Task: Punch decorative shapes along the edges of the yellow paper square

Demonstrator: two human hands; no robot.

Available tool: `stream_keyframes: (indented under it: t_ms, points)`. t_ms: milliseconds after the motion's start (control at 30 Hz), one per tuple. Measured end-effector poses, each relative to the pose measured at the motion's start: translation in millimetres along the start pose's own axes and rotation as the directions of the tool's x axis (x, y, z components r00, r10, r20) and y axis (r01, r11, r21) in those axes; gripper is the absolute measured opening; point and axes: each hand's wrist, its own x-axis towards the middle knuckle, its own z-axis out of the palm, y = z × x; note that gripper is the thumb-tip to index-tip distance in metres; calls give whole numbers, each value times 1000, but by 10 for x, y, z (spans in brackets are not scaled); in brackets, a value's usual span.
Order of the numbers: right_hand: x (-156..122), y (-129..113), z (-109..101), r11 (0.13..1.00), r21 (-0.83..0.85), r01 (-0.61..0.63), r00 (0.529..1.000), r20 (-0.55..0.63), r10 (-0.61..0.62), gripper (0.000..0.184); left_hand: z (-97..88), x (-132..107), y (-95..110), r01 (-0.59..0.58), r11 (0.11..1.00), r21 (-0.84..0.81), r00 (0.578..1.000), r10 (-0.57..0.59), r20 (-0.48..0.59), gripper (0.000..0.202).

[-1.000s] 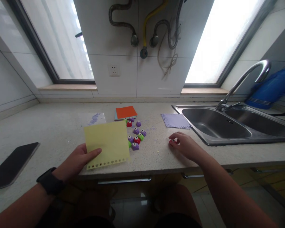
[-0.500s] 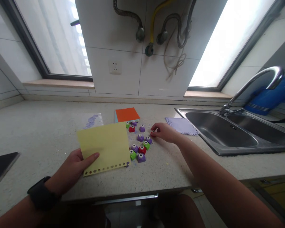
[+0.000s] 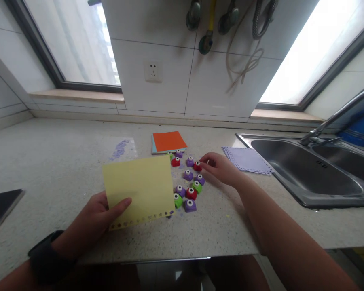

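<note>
A sheet of yellow paper (image 3: 139,190) is held up at its left edge by my left hand (image 3: 104,212), with the thumb lying across its front. A row of small shapes, stars among them, runs along the sheet's lower edge. My right hand (image 3: 220,167) has its curved fingertips apart, just at the right side of a red craft punch (image 3: 197,166) standing on the counter. Close by are several more punches, including a purple one (image 3: 190,161), a green one (image 3: 196,186) and another red one (image 3: 191,193). The paper partly covers some of them.
Behind the punches lies a stack of coloured paper with an orange sheet (image 3: 170,141) on top. Purple sheets with punched edges (image 3: 248,159) rest beside the steel sink (image 3: 279,178). Purple paper bits (image 3: 120,149) are scattered at the back left. A dark panel (image 3: 1,208) sits far left.
The red punch at my right fingertips has shifted left, beside a purple punch, and my fingers have loosened from it. My left hand still holds the yellow paper. The camera view has tilted down.
</note>
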Motion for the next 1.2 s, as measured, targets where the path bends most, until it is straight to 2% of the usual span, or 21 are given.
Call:
stream_keyframes:
  t_ms: [133, 333, 633, 900, 967, 1033, 1100, 1200]
  points:
    - [-111, -4, -103, 1000, 25, 10, 992, 125, -13, 29, -7, -3, -4, 18, 999, -39, 1000, -18, 9, 31]
    - [-172, -82, -138, 995, 81, 62, 956, 283, -82, 25, -33, 21, -56, 43, 998, -55, 999, -44, -19, 30]
    - [-165, -59, -110, 991, 87, 100, 936, 328, -124, 20, 38, -6, -24, 68, 990, -126, 991, -82, -109, 38]
    - [-155, -52, -75, 990, 95, 103, 939, 318, -128, 19, -40, 33, -79, 78, 982, -173, 995, -88, -54, 35]
    - [-141, -35, -65, 990, 104, 96, 960, 254, -119, 21, -44, 31, -81, 71, 979, -189, 994, -85, -63, 33]
    - [-121, -6, -49, 993, 80, 87, 988, 120, -96, 25, -36, 25, -72, 71, 976, -204, 993, -89, -80, 33]
    - [-97, 32, -24, 997, 29, 76, 997, 5, -76, 30, -25, 21, -61, 66, 974, -218, 992, -88, -95, 33]
    - [-55, 88, 31, 996, -43, 81, 997, 7, -81, 29, -12, 18, -46, 64, 969, -237, 990, -92, -106, 31]
